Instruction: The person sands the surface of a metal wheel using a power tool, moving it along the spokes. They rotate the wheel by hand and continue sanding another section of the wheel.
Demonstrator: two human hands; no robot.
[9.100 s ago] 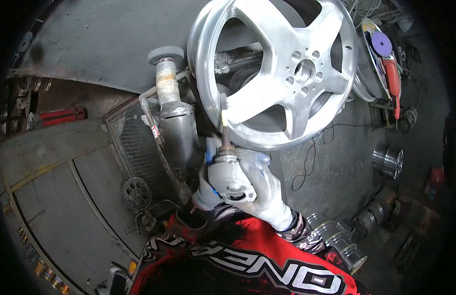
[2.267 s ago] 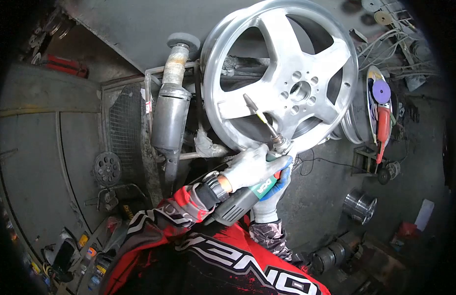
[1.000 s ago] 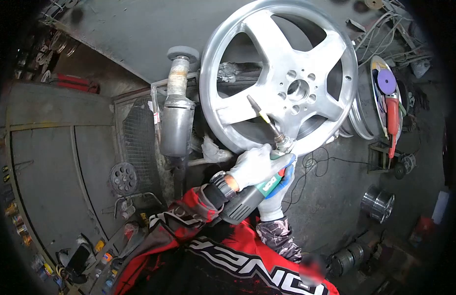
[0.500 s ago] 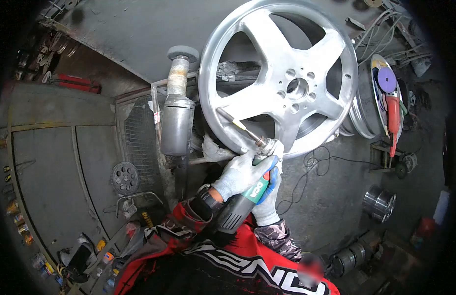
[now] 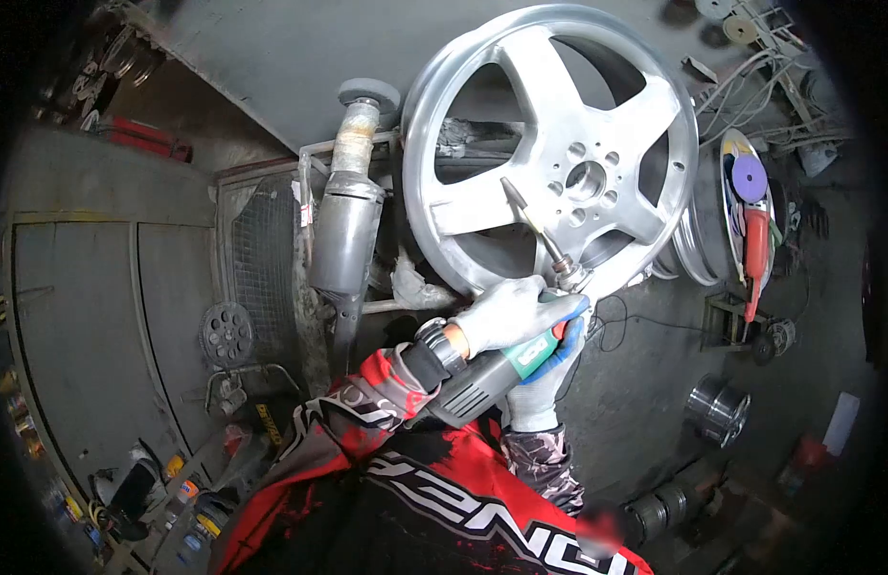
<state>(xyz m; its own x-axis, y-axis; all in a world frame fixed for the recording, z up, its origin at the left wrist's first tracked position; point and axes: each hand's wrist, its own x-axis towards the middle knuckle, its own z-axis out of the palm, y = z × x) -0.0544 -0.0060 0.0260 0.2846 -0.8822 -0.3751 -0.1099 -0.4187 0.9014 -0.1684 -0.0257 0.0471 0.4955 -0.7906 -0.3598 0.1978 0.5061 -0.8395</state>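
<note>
Left hand [image 5: 506,314] and right hand [image 5: 543,381] clamped round grey-green grinder [image 5: 478,383], long bit [image 5: 535,228] over dull silver wheel [image 5: 549,86]

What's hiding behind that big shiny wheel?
Through the gaps between the spokes of the wheel you can see a dusty grey bar and dark machine parts. Another shiny rim peeks out on its right. The spokes and hub cover the rest.

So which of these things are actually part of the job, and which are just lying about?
In hand:
die grinder, held by left hand and right hand
its bit, at a spoke
alloy wheel

Lying about:
red angle grinder
purple disc
polished rim on the floor
</note>
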